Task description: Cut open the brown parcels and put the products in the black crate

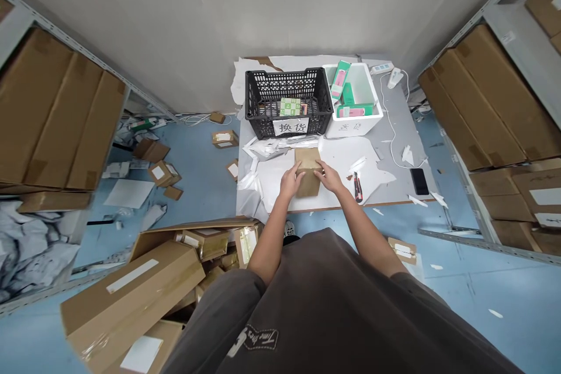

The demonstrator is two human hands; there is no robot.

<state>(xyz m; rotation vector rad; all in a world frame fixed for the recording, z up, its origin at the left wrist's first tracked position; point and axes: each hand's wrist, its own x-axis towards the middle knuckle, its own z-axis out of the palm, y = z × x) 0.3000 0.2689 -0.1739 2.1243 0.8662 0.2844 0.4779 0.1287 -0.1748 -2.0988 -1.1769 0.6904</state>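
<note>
Shirt; cutter near held box.

Even bright light — soft shadows, stretched edges

The table has a grey top with a brown front edge, much of its middle covered by torn white paper. A black plastic crate with a white label stands towards the back, with a white bin right beside it. On the paper in front of the crate lies a small cardboard box; to its right is a red-and-black utility knife. A black smartphone lies near the right front corner, a white power strip at the back, and paper scraps between them
</note>
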